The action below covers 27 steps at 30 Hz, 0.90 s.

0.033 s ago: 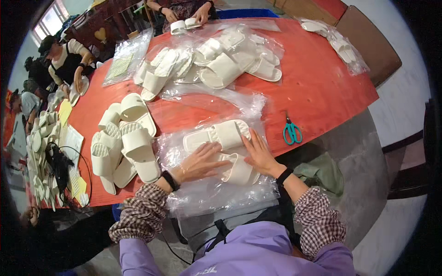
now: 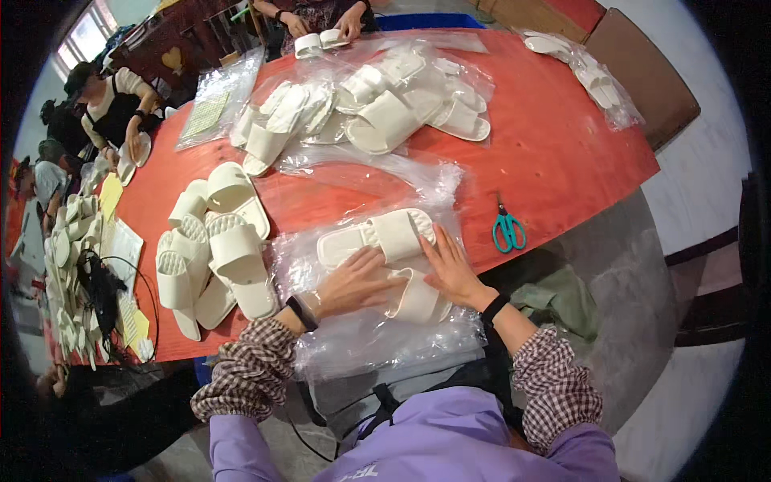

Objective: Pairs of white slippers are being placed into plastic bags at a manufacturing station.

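Two cream slippers lie before me on a stack of clear plastic bags (image 2: 385, 345). The far slipper (image 2: 397, 237) points left to right; the near slipper (image 2: 420, 297) is partly covered by my hands. My left hand (image 2: 353, 281) rests with fingers stretched out across the near slipper's left part. My right hand (image 2: 451, 269) has its fingers spread, the tips at the far slipper's right end and the thumb by the near slipper. Neither hand is closed round anything. Whether the slippers are inside a bag I cannot tell.
Several loose cream slippers (image 2: 238, 257) sit to the left. Teal-handled scissors (image 2: 507, 231) lie right on the red table (image 2: 562, 161). Beyond is a heap of bagged slippers (image 2: 385, 120). Another person's hands (image 2: 349, 22) hold slippers at the far edge; more people work at left.
My left hand has slid very slightly to the right over the near slipper. My right hand stays in place.
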Motion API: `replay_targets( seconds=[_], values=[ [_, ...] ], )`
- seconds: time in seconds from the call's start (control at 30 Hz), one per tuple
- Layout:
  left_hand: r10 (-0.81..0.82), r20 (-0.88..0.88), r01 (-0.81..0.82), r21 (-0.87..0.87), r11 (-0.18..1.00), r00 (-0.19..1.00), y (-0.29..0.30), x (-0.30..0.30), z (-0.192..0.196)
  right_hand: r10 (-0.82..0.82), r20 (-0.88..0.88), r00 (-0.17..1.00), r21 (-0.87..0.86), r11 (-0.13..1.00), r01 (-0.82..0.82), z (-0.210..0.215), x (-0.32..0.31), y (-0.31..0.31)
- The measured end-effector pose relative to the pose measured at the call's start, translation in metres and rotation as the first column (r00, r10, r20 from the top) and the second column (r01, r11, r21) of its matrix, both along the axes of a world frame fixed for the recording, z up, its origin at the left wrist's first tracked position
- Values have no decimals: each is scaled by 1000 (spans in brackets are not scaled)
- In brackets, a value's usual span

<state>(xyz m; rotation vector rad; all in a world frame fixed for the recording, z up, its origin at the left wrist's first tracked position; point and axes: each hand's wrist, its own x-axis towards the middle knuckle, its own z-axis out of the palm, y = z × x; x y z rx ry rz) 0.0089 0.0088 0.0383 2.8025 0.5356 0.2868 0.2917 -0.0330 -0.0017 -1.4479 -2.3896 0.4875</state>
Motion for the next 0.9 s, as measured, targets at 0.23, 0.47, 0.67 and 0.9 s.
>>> replay_targets(
  seconds=[0.23,0.47,0.67,0.9],
  values=[
    [50,202,-18,-155,988,978,13,25,-20,-56,-14,998,40,998,56,-8,-3,0],
    [99,135,-70,-209,975,986,6,3,-8,-86,-1,996,69,994,86,-7,-1,2],
    [97,147,-92,-36,995,984,-2,26,-9,-85,65,994,94,993,78,-4,-4,0],
    [126,220,-83,-193,978,967,-1,32,-25,-139,-26,990,176,974,141,-8,-5,-2]
  ],
)
